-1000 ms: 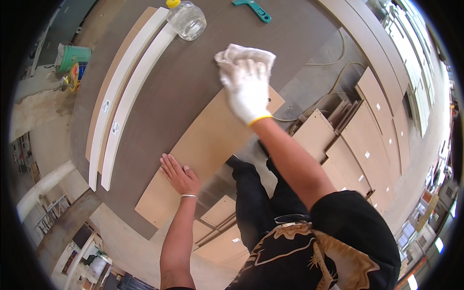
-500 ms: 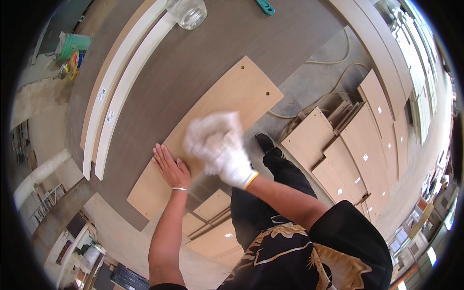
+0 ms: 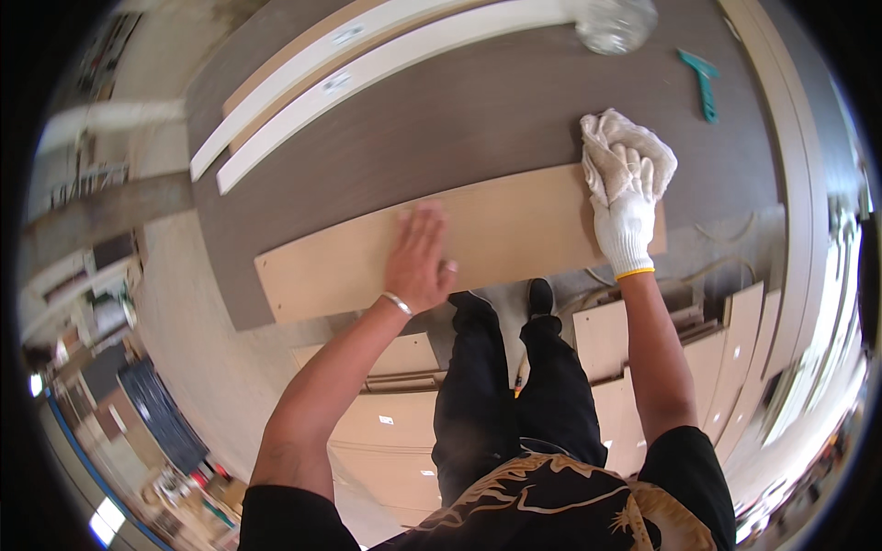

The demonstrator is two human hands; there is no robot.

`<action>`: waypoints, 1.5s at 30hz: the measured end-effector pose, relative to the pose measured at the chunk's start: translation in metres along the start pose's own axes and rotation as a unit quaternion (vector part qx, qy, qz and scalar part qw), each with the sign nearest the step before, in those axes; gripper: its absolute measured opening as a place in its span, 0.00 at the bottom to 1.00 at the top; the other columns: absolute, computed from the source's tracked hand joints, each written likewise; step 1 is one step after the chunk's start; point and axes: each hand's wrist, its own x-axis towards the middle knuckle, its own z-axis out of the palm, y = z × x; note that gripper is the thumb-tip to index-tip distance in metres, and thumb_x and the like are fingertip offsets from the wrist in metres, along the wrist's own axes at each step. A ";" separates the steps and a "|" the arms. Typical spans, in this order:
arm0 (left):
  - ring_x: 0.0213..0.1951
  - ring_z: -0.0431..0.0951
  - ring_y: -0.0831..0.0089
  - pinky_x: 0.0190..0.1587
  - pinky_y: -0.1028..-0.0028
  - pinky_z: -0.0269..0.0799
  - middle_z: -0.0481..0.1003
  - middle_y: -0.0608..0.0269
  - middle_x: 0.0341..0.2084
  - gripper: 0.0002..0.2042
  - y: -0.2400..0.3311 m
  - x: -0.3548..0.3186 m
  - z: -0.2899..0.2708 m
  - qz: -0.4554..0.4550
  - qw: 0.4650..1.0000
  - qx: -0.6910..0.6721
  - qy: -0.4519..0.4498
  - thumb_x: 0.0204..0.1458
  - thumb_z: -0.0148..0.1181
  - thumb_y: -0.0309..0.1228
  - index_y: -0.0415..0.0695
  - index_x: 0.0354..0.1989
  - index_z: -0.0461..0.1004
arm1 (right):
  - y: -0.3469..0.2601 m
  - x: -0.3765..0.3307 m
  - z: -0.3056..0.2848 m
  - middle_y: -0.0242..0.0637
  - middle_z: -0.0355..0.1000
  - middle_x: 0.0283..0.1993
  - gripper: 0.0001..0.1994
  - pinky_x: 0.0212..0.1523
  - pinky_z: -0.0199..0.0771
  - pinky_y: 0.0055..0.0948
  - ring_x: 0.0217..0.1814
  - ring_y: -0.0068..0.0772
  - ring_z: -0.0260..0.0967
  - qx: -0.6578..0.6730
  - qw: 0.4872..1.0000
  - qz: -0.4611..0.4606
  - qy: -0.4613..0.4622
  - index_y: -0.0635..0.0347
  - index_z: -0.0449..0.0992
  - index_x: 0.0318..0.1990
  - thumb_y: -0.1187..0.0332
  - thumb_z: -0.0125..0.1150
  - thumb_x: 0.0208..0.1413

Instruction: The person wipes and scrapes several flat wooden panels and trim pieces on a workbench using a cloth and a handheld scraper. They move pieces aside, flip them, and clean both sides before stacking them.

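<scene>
A long light-wood panel (image 3: 514,216) with small holes near its corner lies along the near edge of a dark brown tabletop (image 3: 404,129). My bare left hand (image 3: 422,257), a band on its wrist, rests on the panel with fingers stretched out, a little blurred. My right hand (image 3: 628,216) wears a white knit glove with a yellow cuff. Its fingers press on a crumpled off-white cloth (image 3: 634,147) at the panel's right end. The cloth covers part of that end and reaches over the panel's far edge.
Beyond the panel lie white strips (image 3: 395,41), a clear rounded container (image 3: 616,26) and a teal scraper (image 3: 706,87). Stacked wood panels (image 3: 390,432) stand below the table's near side. More panels (image 3: 726,358) lean at the right, near a hose (image 3: 726,266) on the floor.
My right hand has wiped the cloth along the panel to its right end. My left hand has shifted toward the panel's middle. The view has turned, bringing the whole scraper into sight.
</scene>
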 end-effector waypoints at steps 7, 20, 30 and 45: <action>0.79 0.54 0.55 0.82 0.54 0.45 0.60 0.50 0.77 0.39 0.002 -0.003 0.005 0.241 0.960 -0.110 -0.089 0.55 0.62 0.36 0.40 0.77 0.59 | -0.091 0.007 0.082 0.44 0.66 0.76 0.22 0.83 0.47 0.50 0.82 0.52 0.55 0.036 0.919 -0.323 -0.223 0.37 0.73 0.70 0.53 0.54 0.71; 0.75 0.63 0.62 0.76 0.57 0.59 0.65 0.60 0.74 0.33 0.012 0.014 0.027 0.073 0.959 -0.166 -0.217 0.61 0.57 0.40 0.45 0.75 0.62 | -0.451 -0.051 0.248 0.41 0.60 0.80 0.30 0.83 0.44 0.43 0.84 0.45 0.50 -0.085 0.788 -0.565 -0.229 0.50 0.63 0.77 0.53 0.51 0.72; 0.75 0.62 0.63 0.76 0.57 0.58 0.65 0.61 0.74 0.33 0.000 0.028 0.036 0.014 0.962 -0.233 -0.139 0.62 0.56 0.44 0.46 0.75 0.62 | -0.485 -0.077 0.250 0.36 0.58 0.81 0.30 0.81 0.50 0.46 0.83 0.50 0.49 -0.050 0.786 -0.527 -0.321 0.48 0.64 0.76 0.61 0.58 0.66; 0.76 0.61 0.64 0.76 0.57 0.57 0.65 0.63 0.75 0.33 0.004 0.037 0.038 -0.019 0.945 -0.316 -0.080 0.64 0.53 0.50 0.48 0.75 0.61 | -0.469 -0.118 0.238 0.37 0.73 0.69 0.25 0.79 0.56 0.44 0.79 0.49 0.57 0.136 0.494 -0.720 -0.469 0.50 0.77 0.65 0.63 0.68 0.59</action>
